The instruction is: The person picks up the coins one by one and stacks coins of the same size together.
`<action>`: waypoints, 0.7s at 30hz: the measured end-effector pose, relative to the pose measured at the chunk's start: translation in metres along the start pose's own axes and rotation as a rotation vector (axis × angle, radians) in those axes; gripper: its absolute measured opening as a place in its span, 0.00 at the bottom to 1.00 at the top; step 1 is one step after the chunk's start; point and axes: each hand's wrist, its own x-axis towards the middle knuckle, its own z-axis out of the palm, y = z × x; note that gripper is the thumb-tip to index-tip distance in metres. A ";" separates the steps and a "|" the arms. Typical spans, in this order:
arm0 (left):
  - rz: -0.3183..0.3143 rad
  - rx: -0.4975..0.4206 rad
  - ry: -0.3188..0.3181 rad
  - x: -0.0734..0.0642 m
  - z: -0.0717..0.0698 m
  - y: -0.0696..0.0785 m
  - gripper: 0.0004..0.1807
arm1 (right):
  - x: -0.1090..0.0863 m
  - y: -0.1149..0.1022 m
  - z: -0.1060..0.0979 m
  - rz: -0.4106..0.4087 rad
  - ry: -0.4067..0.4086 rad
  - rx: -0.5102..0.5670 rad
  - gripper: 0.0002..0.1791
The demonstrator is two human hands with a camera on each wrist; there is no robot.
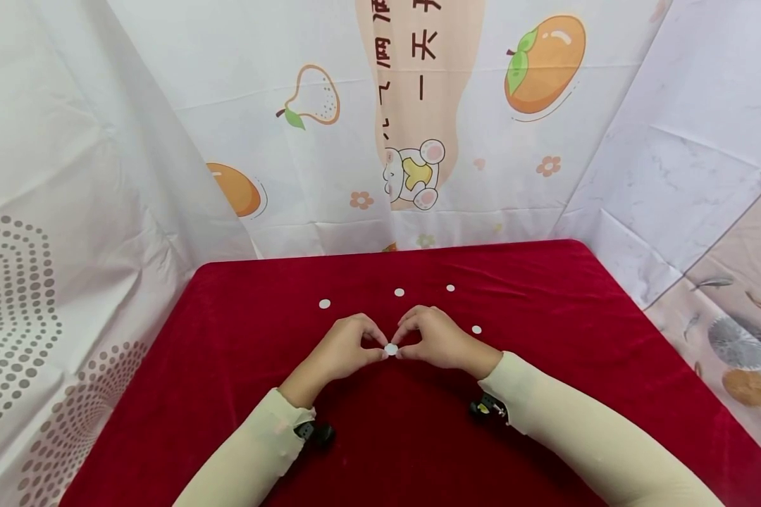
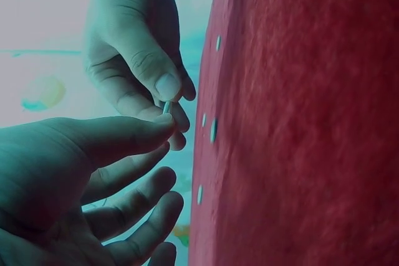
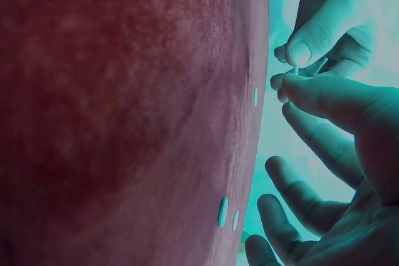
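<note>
Over the middle of the red cloth, a small thin white disc [image 1: 390, 348] is held between both hands. My left hand [image 1: 349, 346] pinches its left side with thumb and index finger. From the right, my right hand [image 1: 439, 339] pinches the opposite side the same way. Both wrist views show the disc edge-on, a thin pale sliver [image 2: 166, 108] between the thumb tips, raised above the cloth. The other fingers of each hand are loosely bent and spread behind. Fingertips hide part of the disc.
Several similar white discs lie flat on the red-covered table [image 1: 228, 394]: one disc [image 1: 325, 304] beyond the left hand, another [image 1: 399, 292] straight ahead, and two farther right, disc [image 1: 450, 288] and disc [image 1: 477, 329]. A printed curtain [image 1: 330, 176] hangs behind the table's back edge.
</note>
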 end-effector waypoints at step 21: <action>-0.005 0.056 -0.041 -0.001 0.016 0.008 0.02 | -0.014 0.006 0.007 0.045 -0.031 0.055 0.08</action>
